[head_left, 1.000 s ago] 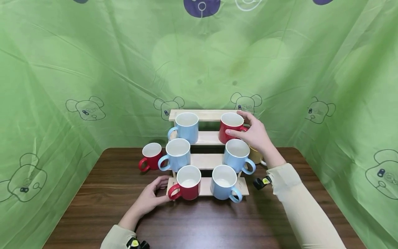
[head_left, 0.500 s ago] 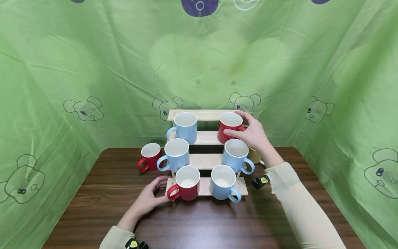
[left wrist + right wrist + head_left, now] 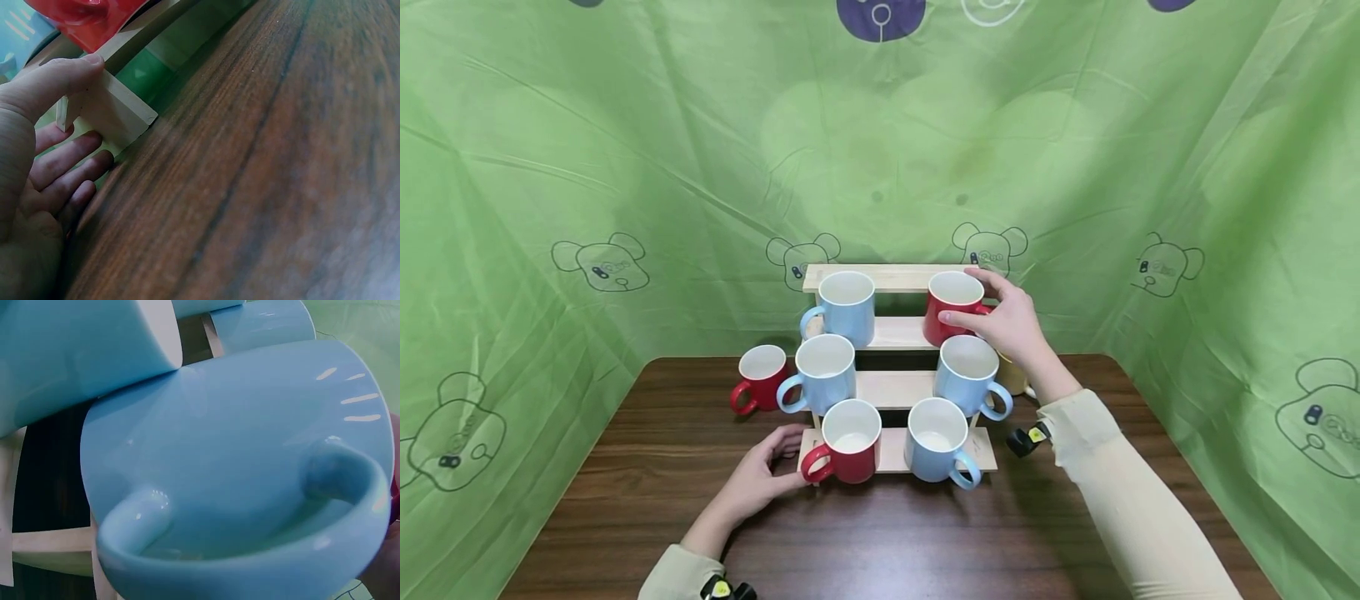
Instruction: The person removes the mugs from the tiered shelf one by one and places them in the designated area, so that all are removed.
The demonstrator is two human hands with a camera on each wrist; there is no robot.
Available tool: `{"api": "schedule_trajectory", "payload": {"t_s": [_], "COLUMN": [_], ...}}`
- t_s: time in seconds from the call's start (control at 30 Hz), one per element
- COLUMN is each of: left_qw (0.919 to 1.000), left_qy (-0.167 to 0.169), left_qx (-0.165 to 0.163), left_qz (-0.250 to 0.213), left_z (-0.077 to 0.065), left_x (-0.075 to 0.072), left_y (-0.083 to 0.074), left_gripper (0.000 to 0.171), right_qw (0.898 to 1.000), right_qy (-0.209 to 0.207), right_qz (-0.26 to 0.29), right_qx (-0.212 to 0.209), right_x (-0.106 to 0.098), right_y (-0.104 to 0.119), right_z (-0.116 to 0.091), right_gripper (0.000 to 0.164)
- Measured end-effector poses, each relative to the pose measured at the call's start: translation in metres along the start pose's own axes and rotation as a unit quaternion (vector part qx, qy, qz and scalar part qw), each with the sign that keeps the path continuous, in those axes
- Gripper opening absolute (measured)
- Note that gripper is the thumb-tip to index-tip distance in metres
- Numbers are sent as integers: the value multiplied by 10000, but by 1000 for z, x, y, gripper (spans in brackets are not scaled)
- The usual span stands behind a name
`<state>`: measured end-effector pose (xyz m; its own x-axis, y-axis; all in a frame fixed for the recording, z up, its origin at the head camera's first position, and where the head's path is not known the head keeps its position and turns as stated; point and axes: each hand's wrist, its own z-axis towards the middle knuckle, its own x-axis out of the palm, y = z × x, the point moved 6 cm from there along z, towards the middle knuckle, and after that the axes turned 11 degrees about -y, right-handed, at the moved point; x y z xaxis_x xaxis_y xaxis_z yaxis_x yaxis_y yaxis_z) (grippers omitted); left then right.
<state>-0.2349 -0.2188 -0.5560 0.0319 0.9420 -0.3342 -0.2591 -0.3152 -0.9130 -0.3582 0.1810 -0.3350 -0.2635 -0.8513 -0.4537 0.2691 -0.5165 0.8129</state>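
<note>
Green cloth (image 3: 700,167) behind; right of centre, red mug (image 3: 955,292) gripped by right hand (image 3: 1011,321), apparently being settled, gentle release called for; wooden rack (image 3: 891,390) pinched by left hand (image 3: 760,477).

A gap runs up the middle of the rack (image 3: 891,390); a blue mug (image 3: 967,372) blocks the upper red mug (image 3: 934,321) from the front.

A curtained-off workspace — green cloth (image 3: 700,167) around a table (image 3: 880,533)

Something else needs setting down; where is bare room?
Widest: tabletop before the rack, between the left hand and right sleeve. Smaller: shelf between the middle blue mugs. Crowded: the rack's right end, right hand on red mug, yellow mug beyond.
</note>
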Motion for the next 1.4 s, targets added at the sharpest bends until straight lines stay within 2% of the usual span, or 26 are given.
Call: {"api": "schedule_trajectory", "payload": {"t_s": [0.17,0.33,0.77,1.03,1.4], "left_qw": [10000,10000,9998,10000,9998], "left_qy": [10,76,-9,4,25], "left_qx": [-74,40,211,-85,-143], "left_qz": [-4,-30,-50,16,103], "left_z": [-1,-1,-2,0,0], "left_x": [0,1,1,-1,0], "left_y": [-1,-1,-2,1,-1], "left_gripper": [68,68,65,68,69], "right_qw": [9999,9999,9998,9998,9994], "right_qy": [-22,-46,-113,-140,-160], "right_qz": [-96,-60,-17,80,312], "right_qx": [-72,-98,-157,-147,23], "right_x": [0,-2,-2,-1,-7], "right_y": [0,-3,-2,-2,6], "right_z": [0,0,1,3,4], "right_gripper": [91,91,91,91,90]}}
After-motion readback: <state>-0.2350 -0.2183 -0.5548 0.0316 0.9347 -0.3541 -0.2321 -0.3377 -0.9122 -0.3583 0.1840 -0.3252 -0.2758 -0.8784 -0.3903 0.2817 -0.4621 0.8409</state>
